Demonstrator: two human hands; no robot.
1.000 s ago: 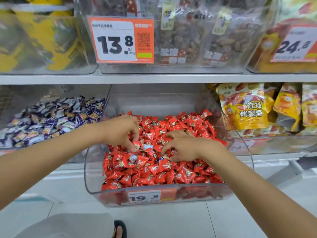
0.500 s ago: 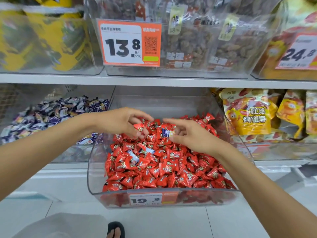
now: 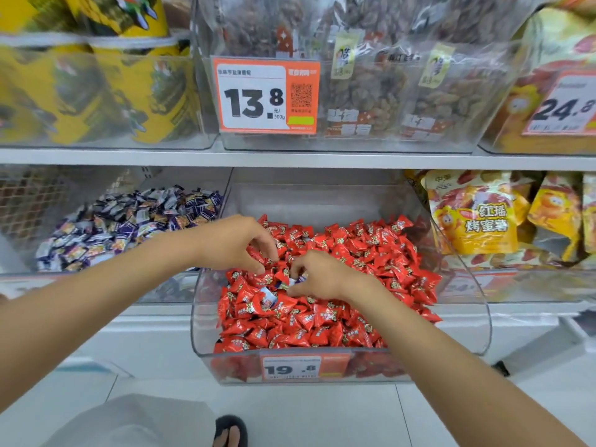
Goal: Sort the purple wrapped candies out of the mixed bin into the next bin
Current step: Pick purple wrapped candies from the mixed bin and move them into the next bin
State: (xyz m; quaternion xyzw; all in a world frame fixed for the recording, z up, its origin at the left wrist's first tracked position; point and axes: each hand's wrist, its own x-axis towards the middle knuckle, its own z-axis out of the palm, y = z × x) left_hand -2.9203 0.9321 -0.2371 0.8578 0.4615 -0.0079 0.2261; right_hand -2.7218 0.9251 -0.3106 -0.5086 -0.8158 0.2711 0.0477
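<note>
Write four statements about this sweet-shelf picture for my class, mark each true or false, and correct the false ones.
1. The left hand and the right hand are both in the clear plastic bin of red wrapped candies. True.
2. That bin's orange-and-white price tag reads 13.8. False: it reads 19.8; the 13.8 tag hangs on the shelf above.
3. The purple wrapped candies are piled to the left of the red ones. True.
4. Only red wrappers show in the clear plastic bin. False: a stray purple-and-white wrapped candy lies just left of the right hand.
</note>
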